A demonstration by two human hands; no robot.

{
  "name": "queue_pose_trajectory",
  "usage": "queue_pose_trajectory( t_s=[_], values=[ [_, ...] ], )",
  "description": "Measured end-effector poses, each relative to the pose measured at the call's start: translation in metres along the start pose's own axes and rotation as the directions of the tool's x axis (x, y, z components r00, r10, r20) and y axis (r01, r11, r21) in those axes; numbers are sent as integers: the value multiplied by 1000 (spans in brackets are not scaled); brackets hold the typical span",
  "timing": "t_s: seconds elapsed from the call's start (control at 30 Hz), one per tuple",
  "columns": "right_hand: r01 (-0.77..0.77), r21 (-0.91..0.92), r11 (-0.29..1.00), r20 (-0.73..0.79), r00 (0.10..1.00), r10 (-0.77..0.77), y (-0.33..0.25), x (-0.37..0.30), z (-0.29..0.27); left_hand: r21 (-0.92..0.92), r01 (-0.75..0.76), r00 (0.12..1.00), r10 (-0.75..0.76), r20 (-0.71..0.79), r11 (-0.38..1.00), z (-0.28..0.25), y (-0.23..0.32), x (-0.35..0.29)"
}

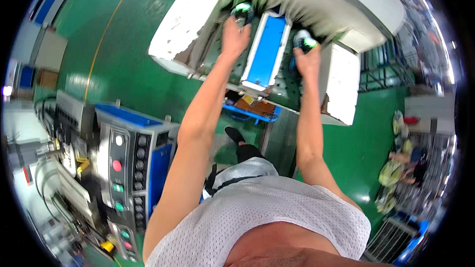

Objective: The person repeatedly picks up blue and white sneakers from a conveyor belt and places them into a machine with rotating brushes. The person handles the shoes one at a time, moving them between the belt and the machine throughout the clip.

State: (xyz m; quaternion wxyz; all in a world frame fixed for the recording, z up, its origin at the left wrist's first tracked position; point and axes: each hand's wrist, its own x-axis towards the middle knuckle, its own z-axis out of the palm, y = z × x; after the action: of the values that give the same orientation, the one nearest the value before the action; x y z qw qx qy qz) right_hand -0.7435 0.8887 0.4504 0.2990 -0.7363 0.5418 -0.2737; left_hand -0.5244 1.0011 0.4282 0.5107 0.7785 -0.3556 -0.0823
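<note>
- Green paint, glossy under the lights, covers the floor (143, 34), with a thin yellow line (102, 37) running along its left part.
- Marks beside the buttons of the grey control box (118, 155), near left, are too small to read; its buttons are red, green and white, beside a row of dark round dials.
- At the far side, a white machine (341, 0) has a fringe of pale strips (282, 0) hanging over two dark lanes.
- Between the lanes lies a blue-topped divider (267, 52) with a white edge; worn white boxes (185, 22) flank them left and right, their paint chipped.
- In the left lane, the left hand (235, 38) grips the near end of a dark shoe-like item (242, 13) with a bright green glint, close to the strips.
- In the right lane, the right hand (308, 60) grips a dark-and-white shoe-like item (303, 38), also glinting green; blur hides its exact finger placement.
- Below the near edge of the lanes sits a blue tray (269, 117) with brown contents.
- Pale yellow-green bundles (391, 173) lie by metal racks at the right.
</note>
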Motion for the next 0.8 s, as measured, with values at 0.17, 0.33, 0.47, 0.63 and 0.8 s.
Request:
queue_pose_trajectory(
  t_s=[0.17,0.33,0.47,0.63,0.8],
  values=[
    [375,-23,927,-112,920,-375,-34,4,2,-149,4,990,16,137,989,-41,19,-58],
    [369,579,727,328,710,-622,-109,-160,44,14,231,971,-231,62,973,-162,-26,-306],
    [234,549,803,822,24,-569,-70,-291,128,189,680,686,-523,-506,708,-273,-42,-574],
    [603,593,534,805,-432,-406,-79,-428,152,-202,913,-153,-162,-975,354,-322,52,-892],
    [718,630,294,775,-603,-188,-92,-523,191,-660,732,-675,50,-736,169,-219,62,-1072]
  ],
)
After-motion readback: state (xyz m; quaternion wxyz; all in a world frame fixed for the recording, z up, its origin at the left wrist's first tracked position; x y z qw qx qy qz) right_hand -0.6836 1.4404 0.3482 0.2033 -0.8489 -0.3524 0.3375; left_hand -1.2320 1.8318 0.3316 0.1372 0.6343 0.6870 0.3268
